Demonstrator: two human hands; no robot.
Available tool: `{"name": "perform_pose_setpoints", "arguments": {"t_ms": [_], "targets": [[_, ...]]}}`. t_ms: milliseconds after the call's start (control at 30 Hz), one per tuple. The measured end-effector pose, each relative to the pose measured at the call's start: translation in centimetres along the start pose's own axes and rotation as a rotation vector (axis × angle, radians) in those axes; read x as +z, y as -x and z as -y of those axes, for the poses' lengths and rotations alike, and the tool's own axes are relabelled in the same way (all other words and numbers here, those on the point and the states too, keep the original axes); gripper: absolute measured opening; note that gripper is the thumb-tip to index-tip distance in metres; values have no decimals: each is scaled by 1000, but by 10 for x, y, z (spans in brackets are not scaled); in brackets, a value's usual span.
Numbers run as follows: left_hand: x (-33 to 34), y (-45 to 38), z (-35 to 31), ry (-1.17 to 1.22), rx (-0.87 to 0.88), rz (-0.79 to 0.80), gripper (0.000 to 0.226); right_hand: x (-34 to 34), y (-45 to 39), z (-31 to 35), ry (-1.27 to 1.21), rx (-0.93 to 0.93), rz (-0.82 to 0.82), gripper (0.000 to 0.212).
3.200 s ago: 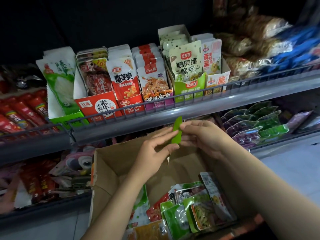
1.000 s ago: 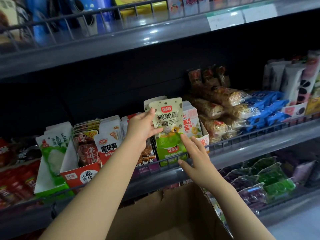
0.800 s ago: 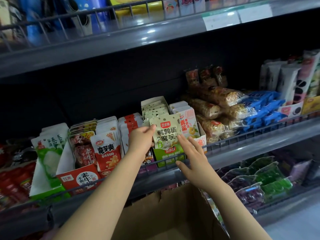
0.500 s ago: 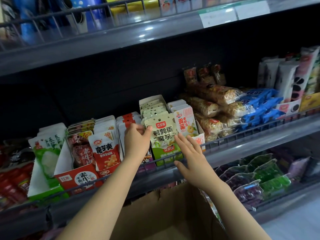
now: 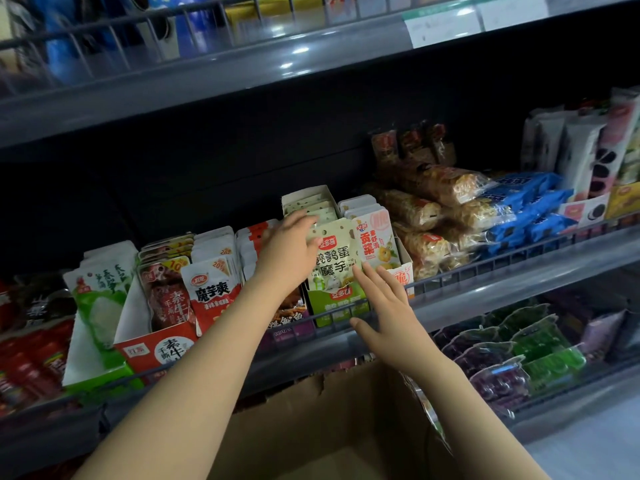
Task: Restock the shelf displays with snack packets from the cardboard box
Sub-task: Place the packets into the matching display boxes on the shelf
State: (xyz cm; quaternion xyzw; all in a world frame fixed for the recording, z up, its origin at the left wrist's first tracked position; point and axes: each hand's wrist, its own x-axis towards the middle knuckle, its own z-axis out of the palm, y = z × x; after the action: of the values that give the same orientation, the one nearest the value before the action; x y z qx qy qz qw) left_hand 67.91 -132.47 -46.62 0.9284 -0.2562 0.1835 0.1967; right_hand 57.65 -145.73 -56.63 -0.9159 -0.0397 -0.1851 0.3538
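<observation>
on the middle shelf [image 5: 485,296], just behind its wire front rail, the pale green snack packet [image 5: 334,261] stands at the front of its green display box [image 5: 337,306], with a row of like packets stacked behind it. the left hand [image 5: 289,252] lies against the packet's left edge, thumb on the printed face near the top and fingers stretched over the tops of the packets behind; the fingers look mostly straight, and whether they actually pinch the packet or only press it back i cannot tell. the right hand [image 5: 382,310] is spread flat, fingers straight and slightly apart, its fingertips touching the packet's lower right corner and the thumb down by the rail; it holds nothing. by my judgement this packet is as good as seated, and only a last nudge is wanted to square it with the row. the neighbouring boxes toward the left end of the shelf, the red display box [image 5: 156,348] among them, look well filled, as does the yellow-print packet row [image 5: 375,242] just to the right. the cardboard box [image 5: 332,420] sits open below the shelf's front edge, between the forearms; its contents are out of sight from here, so how many packets remain to be shelved cannot be told.
</observation>
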Motion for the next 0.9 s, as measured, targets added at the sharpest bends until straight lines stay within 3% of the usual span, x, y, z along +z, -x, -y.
{"name": "perform_pose_setpoints", "arguments": {"t_ms": [100, 200, 433, 567, 700, 900], "targets": [[3, -2, -7, -74, 72, 81, 47, 0, 0, -1, -14, 4, 0, 75], [10, -4, -3, -7, 42, 171, 48, 0, 1, -1, -18, 2, -3, 75], [3, -34, 6, -101, -16, 410, 67, 1, 0, -3, -25, 1, 2, 75], [0, -44, 4, -159, -73, 464, 92, 1, -1, -5, -5, -10, 4, 76], [-4, -54, 1, -332, -46, 486, 96, 1, 0, -6, 37, -19, -1, 75], [-10, -54, -3, -157, -107, 621, 103, -1, -1, -5, 86, -15, -29, 65]]}}
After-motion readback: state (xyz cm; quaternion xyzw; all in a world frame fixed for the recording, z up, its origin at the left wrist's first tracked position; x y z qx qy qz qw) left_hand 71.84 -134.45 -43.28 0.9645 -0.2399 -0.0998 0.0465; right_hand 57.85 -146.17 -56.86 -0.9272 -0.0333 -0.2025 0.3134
